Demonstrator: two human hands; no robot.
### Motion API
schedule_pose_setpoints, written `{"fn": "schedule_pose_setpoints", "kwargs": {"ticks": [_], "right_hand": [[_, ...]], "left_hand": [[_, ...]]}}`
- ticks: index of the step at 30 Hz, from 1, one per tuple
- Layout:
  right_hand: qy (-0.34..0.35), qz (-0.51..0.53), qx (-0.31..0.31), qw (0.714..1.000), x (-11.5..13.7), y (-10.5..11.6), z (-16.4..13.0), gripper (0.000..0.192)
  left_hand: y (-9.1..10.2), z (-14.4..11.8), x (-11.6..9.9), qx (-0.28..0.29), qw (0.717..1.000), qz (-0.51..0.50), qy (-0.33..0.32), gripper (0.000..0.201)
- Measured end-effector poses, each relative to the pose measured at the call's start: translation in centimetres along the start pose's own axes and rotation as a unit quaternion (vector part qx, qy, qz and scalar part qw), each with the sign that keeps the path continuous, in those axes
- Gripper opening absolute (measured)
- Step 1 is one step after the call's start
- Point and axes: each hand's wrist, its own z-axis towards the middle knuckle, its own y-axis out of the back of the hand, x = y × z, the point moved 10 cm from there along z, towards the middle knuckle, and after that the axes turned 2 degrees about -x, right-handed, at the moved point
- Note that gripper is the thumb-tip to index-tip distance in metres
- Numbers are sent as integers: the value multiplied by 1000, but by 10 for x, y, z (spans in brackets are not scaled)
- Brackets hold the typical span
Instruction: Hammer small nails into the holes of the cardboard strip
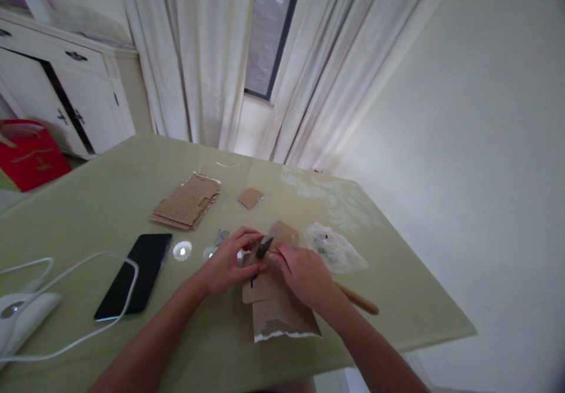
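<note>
My right hand [308, 272] is closed round a hammer, whose wooden handle [359, 300] sticks out behind my wrist. The dark metal hammer head [265, 245] sits over a piece of brown cardboard [282, 316] with a torn near edge. On the left side of the head, my left hand [232, 262] rests at the cardboard, thumb and fingers apart. Whatever lies under the head is hidden. Just beyond my left hand is a small bunch of nails [221, 237]. A clear plastic bag [335, 249] with small dark items lies right of my right hand.
Stacked cardboard pieces [188, 202] and a small cardboard square [251, 198] lie farther back on the table [132, 187]. At left are a black phone [136, 275], a white cable [79, 268] and a white power strip [30, 322]. Curtains [203, 57] hang behind.
</note>
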Motion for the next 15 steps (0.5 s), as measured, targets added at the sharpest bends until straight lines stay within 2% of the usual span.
{"fn": "schedule_pose_setpoints", "kwargs": {"ticks": [1,3,5,6,8,10,13,15], "right_hand": [[3,15,-1,1000,0,0,1,27],[1,86,-43,995,-6,11,3,27],[-16,204,-92,975,-23,23,7,28],[-34,275,-101,956,-36,24,9,30],[-76,447,-78,888,-65,12,15,36],[-99,604,-44,790,-90,-8,21,38],[-125,767,-35,629,-122,-42,27,37],[-123,795,-48,592,-136,-62,31,37]], "left_hand": [[0,-1,0,-3,1000,-2,2,52],[1,-2,2,-9,1000,-7,4,56],[7,-1,7,-24,1000,0,14,59],[14,0,15,-41,998,22,40,57],[37,-1,39,-94,982,101,129,49],[65,-7,63,-143,945,189,225,40],[89,-17,85,-164,906,257,293,28],[93,-23,94,-153,891,284,319,24]]}}
